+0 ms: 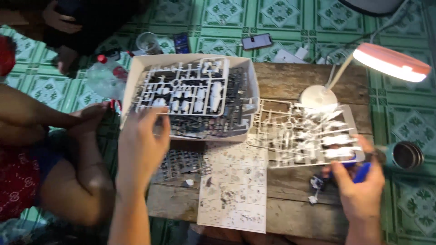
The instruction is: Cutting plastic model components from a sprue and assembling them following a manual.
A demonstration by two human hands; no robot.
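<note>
My right hand (361,183) pinches the near edge of a white parts frame (309,134) together with blue cutters (361,172), while my left hand's (141,140) loosely curled fingers touch another frame (186,90) lying in the box (247,86); both look light, thin, brittle, best gripped by their outer bars.

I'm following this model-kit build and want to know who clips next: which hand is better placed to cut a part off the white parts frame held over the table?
Probably the right hand: it grips the white parts frame together with a blue-handled tool. The left hand is at the box of frames.
</note>
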